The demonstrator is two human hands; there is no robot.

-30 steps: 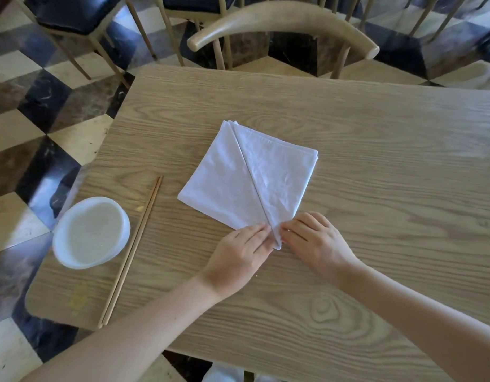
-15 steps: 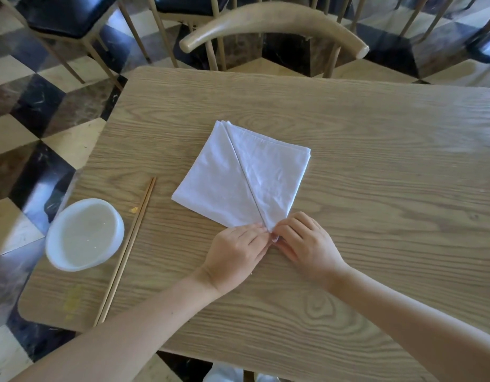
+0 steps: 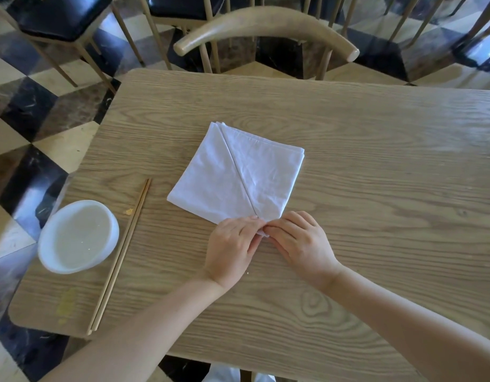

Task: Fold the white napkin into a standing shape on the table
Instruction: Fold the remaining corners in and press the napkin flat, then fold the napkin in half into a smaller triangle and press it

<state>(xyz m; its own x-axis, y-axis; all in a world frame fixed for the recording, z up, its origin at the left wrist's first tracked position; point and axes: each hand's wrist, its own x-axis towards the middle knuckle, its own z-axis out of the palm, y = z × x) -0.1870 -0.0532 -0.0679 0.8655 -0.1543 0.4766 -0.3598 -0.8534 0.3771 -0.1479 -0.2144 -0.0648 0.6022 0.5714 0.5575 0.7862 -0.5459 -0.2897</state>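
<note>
A white bowl (image 3: 78, 236) and chopsticks (image 3: 120, 255) lie at the left of the worktop (image 3: 376, 161). The napkin (image 3: 235, 175), a flat diamond with a centre seam, lies mid-worktop. The left hand (image 3: 233, 249) and right hand (image 3: 301, 244) meet at its near corner, fingers (image 3: 249, 223) pressed together, pinching that tip. Best keep the seam aligned and crease firmly.
</note>
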